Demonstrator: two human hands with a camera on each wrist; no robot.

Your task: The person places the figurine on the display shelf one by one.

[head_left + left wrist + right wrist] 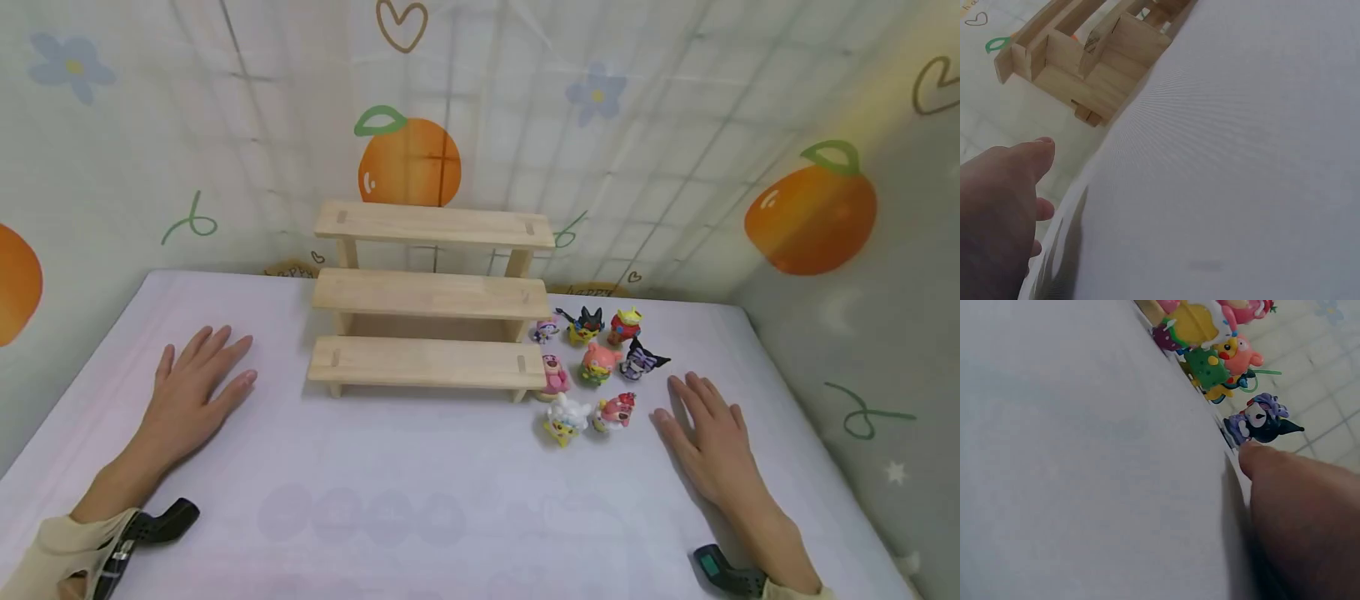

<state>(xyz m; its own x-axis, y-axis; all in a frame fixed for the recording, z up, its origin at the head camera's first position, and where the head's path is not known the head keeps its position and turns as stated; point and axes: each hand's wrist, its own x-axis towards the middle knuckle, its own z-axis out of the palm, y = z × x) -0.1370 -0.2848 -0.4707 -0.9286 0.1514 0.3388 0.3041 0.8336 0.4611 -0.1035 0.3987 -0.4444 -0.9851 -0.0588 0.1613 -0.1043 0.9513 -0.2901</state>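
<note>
Both hands lie flat on the white table (420, 492) in the head view, low in the frame. Left hand (191, 392) sits lower left, fingers straight and spread, holding nothing; right hand (708, 437) sits lower right, fingers straight too, palm down, also holding nothing. At centre stands a three-step wooden shelf (431, 296), all steps bare. Just right of its lowest step, right of centre, cluster eight small figures (596, 367) on the table; the black-eared figure (641, 360) is nearest the right fingertips but apart from them. I judge this the resting start: nothing is picked up, nothing shelved. A next move would call for the right hand to lift, reach slightly up-left and pinch one figure without knocking its close neighbours.

From the left wrist view, the left hand (997, 212) fills the lower left, thumb straight, resting on the cloth; the shelf (1085, 62) shows at upper left, well apart from it.

From the right wrist view, the right hand (1297, 519) fills the lower right, one fingertip close beside the black-eared figure (1260, 425) at centre right; I cannot tell whether they touch. More figures (1210, 344) crowd the upper middle.
</note>
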